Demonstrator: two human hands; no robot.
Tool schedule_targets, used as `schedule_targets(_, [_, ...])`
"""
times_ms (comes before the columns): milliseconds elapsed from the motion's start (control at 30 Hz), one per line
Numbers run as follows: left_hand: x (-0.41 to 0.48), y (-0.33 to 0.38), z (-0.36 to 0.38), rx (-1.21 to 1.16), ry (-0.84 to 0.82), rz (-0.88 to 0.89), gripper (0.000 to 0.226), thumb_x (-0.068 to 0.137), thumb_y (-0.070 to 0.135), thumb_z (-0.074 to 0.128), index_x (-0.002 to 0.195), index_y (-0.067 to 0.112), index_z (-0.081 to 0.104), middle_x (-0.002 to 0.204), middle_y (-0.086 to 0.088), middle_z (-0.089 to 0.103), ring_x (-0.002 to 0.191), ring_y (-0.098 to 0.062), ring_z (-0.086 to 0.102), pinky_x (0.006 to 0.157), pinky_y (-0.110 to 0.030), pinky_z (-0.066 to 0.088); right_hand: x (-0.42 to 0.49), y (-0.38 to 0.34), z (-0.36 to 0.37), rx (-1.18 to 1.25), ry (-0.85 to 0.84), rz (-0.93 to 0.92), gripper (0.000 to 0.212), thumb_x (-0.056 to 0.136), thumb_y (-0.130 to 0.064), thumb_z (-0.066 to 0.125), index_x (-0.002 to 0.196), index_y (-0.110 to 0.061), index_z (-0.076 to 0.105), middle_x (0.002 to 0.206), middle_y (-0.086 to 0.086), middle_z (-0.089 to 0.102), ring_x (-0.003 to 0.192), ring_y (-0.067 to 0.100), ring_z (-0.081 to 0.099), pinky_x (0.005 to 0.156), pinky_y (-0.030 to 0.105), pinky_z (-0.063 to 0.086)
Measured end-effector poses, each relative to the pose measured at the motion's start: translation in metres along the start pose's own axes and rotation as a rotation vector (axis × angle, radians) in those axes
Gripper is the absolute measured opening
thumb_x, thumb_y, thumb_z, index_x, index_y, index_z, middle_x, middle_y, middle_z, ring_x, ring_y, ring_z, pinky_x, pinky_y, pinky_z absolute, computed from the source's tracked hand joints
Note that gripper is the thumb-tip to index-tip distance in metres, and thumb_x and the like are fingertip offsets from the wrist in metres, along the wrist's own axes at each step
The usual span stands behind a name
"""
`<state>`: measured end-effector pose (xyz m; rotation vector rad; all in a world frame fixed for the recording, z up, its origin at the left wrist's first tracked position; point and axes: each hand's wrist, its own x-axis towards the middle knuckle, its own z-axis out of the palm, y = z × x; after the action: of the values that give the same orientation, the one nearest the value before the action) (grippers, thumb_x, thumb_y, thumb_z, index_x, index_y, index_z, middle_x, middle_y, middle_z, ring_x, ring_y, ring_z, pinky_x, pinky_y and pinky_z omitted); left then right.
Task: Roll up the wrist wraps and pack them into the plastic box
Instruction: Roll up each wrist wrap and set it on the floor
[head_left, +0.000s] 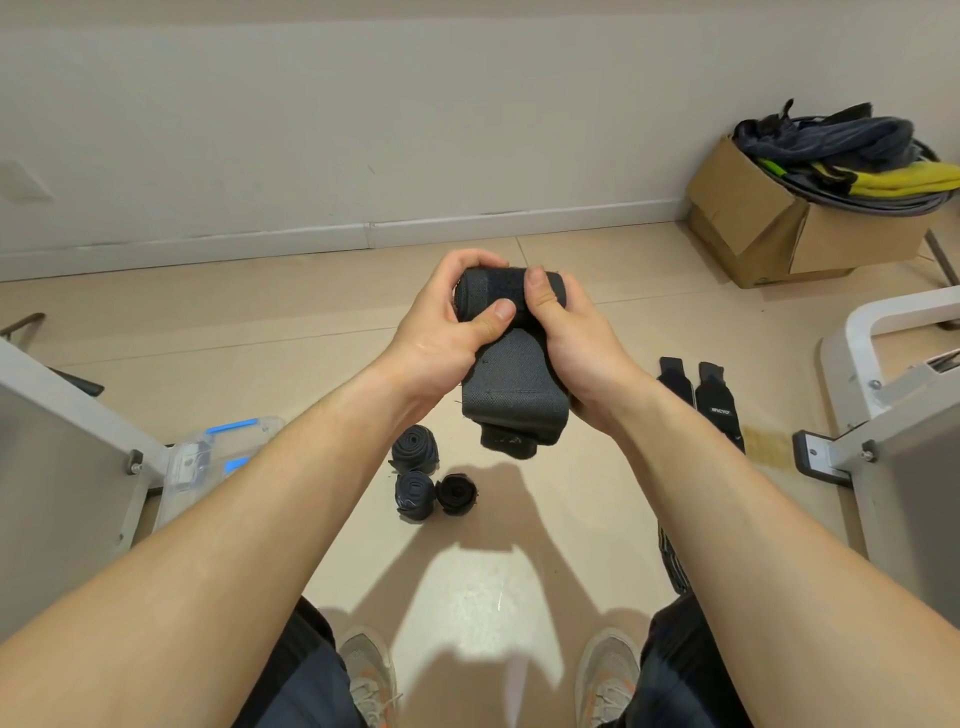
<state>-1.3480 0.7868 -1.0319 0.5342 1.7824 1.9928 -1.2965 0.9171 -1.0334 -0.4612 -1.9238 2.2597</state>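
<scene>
Gripping a dark grey wrist wrap (511, 384) in mid-air above the floor (260, 312), both hands are clenched round it. The left hand (447, 322) curls its fingers over the rolled end at the top, with its thumb pressed on the near face of the roll; the right hand (576, 343) clasps the same roll from the other side, with its thumb laid across the top. The unrolled tail of the wrap hangs down between the wrists and ends in a darker tab.

Three finished rolls sit on the floor below the hands, close together. The far roll (414, 449) stands alone; the grey near roll (414, 493) and the black near roll (457, 492) stand side by side, apparently touching.

The plastic box (208, 462), clear with blue latches, rests on the floor at the person's left, well apart from the rolls; a grey-white frame leg (78, 415) hides part of it, so whether its lid is on cannot be told.

Two flat wraps (716, 400) lie unrolled side by side on the floor at the person's right, just beyond the right forearm; one bears white lettering, too small to read.

A cardboard box (769, 228) stands by the wall (363, 130) at far right, filled with dark and yellow bands; two pale shoes (366, 670) show at the bottom edge.
</scene>
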Motion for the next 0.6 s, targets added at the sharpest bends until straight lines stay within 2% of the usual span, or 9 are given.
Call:
schedule_targets(100, [-0.001, 0.002, -0.001, -0.07, 0.001, -0.089, 0.033, 0.099, -0.001, 0.057, 0.122, 0.023, 0.054, 0.098, -0.001, 0.067, 0.085, -0.013, 0.067, 0.078, -0.027, 0.057, 0.0, 0.0, -0.002, 0.007, -0.024, -0.009, 0.027, 0.106, -0.032, 0.052, 0.12, -0.009, 0.053, 0.109, 0.013, 0.069, 0.095, 0.023, 0.07, 0.09, 0.049, 0.059])
schedule_targets(167, [-0.001, 0.005, -0.001, -0.182, 0.014, -0.2, 0.034, 0.097, 0.002, 0.06, 0.129, 0.013, 0.055, 0.104, -0.006, 0.068, 0.091, -0.017, 0.068, 0.078, -0.029, 0.06, -0.001, -0.001, -0.002, 0.033, -0.043, -0.025, 0.018, 0.106, -0.027, 0.052, 0.117, -0.012, 0.053, 0.102, 0.01, 0.068, 0.091, 0.021, 0.07, 0.085, 0.044, 0.06])
schedule_targets(200, [0.0, 0.006, -0.001, -0.236, 0.018, -0.266, 0.037, 0.094, 0.008, 0.061, 0.131, 0.008, 0.057, 0.108, -0.009, 0.067, 0.095, -0.02, 0.068, 0.077, -0.03, 0.06, -0.001, -0.001, -0.002, 0.039, -0.053, -0.037, 0.014, 0.106, -0.025, 0.052, 0.115, -0.014, 0.053, 0.102, 0.01, 0.068, 0.09, 0.021, 0.069, 0.083, 0.043, 0.06])
schedule_targets(267, [-0.001, 0.009, -0.001, -0.25, 0.023, -0.368, 0.034, 0.094, 0.024, 0.059, 0.124, 0.009, 0.065, 0.113, -0.012, 0.067, 0.103, -0.025, 0.069, 0.082, -0.035, 0.061, -0.001, 0.0, -0.002, 0.027, -0.065, -0.052, 0.009, 0.106, -0.022, 0.053, 0.113, -0.017, 0.053, 0.103, 0.013, 0.066, 0.091, 0.024, 0.067, 0.085, 0.046, 0.058])
schedule_targets(333, [-0.001, 0.009, -0.002, -0.195, 0.04, -0.392, 0.04, 0.1, 0.042, 0.054, 0.123, 0.013, 0.07, 0.116, -0.01, 0.072, 0.111, -0.027, 0.07, 0.095, -0.041, 0.058, -0.002, 0.001, 0.0, 0.013, -0.073, -0.057, 0.005, 0.106, -0.02, 0.053, 0.111, -0.021, 0.053, 0.101, 0.013, 0.063, 0.091, 0.025, 0.063, 0.087, 0.049, 0.055])
schedule_targets(400, [-0.001, 0.009, -0.002, -0.16, 0.054, -0.362, 0.05, 0.101, 0.051, 0.052, 0.125, 0.011, 0.07, 0.117, -0.01, 0.075, 0.109, -0.026, 0.072, 0.095, -0.04, 0.058, -0.002, 0.002, 0.0, -0.002, -0.086, -0.058, 0.009, 0.106, -0.018, 0.054, 0.113, -0.022, 0.052, 0.1, 0.012, 0.062, 0.091, 0.026, 0.062, 0.09, 0.055, 0.054])
schedule_targets(467, [-0.002, 0.011, -0.001, -0.149, 0.07, -0.309, 0.048, 0.102, 0.045, 0.053, 0.123, 0.004, 0.068, 0.112, -0.015, 0.075, 0.099, -0.026, 0.074, 0.087, -0.036, 0.06, -0.003, 0.0, 0.0, -0.008, -0.098, -0.063, 0.015, 0.105, -0.015, 0.054, 0.119, -0.02, 0.051, 0.102, 0.014, 0.062, 0.091, 0.027, 0.062, 0.09, 0.054, 0.054])
schedule_targets(533, [-0.003, 0.011, -0.001, -0.167, 0.087, -0.291, 0.043, 0.103, 0.036, 0.055, 0.124, 0.0, 0.066, 0.109, -0.018, 0.073, 0.092, -0.026, 0.073, 0.079, -0.034, 0.061, -0.003, 0.0, 0.0, -0.012, -0.105, -0.071, 0.018, 0.105, -0.012, 0.054, 0.122, -0.019, 0.05, 0.101, 0.014, 0.062, 0.09, 0.027, 0.062, 0.085, 0.047, 0.054])
schedule_targets(600, [-0.003, 0.01, -0.002, -0.185, 0.1, -0.294, 0.041, 0.102, 0.031, 0.058, 0.128, -0.001, 0.063, 0.115, -0.022, 0.072, 0.093, -0.028, 0.073, 0.08, -0.035, 0.061, -0.004, -0.001, 0.0, -0.012, -0.108, -0.071, 0.021, 0.105, -0.011, 0.054, 0.123, -0.02, 0.051, 0.101, 0.012, 0.064, 0.09, 0.024, 0.064, 0.084, 0.044, 0.055])
